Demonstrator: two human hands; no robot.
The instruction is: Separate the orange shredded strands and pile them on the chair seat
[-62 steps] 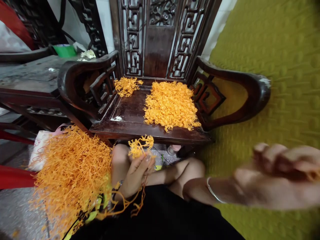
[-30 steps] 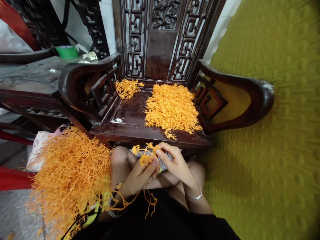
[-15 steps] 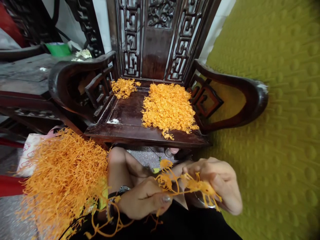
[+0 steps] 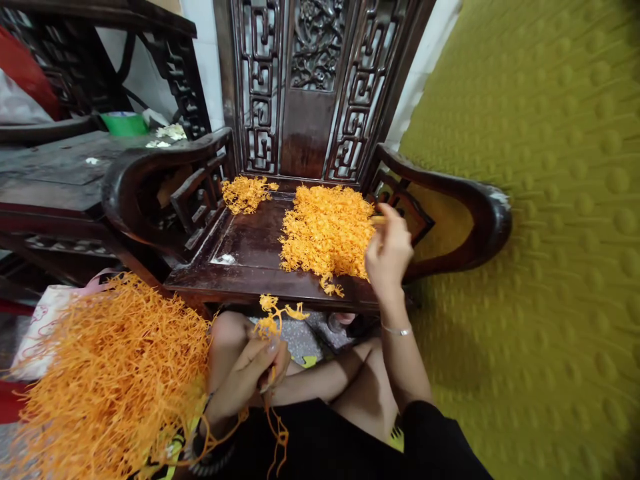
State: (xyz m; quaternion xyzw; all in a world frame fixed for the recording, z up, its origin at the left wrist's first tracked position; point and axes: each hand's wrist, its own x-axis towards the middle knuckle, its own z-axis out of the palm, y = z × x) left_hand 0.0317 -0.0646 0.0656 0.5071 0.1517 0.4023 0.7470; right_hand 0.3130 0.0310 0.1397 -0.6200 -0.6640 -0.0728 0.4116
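Observation:
My left hand (image 4: 250, 373) is closed round a branching orange strand (image 4: 273, 323), over my lap; its forked ends stick up above the fingers and loose strings hang below. My right hand (image 4: 393, 250) is raised at the right edge of the large pile of orange pieces (image 4: 325, 230) on the chair seat (image 4: 255, 230). Its fingers are bent, with a small orange bit at the fingertips. A smaller orange cluster (image 4: 247, 193) lies at the seat's back left. At the lower left is a big heap of orange strings (image 4: 120, 373).
The dark carved chair has curved armrests (image 4: 480, 207) on both sides. A dark side table (image 4: 50, 173) at left carries a green roll (image 4: 125, 123). A white bag (image 4: 45, 327) stands behind the heap. A yellow-green bumpy surface (image 4: 540, 267) fills the right side.
My right hand has left the strand near my left hand and moved up to the large pile. My left hand has shifted left, still holding the strand. The view has tilted slightly.

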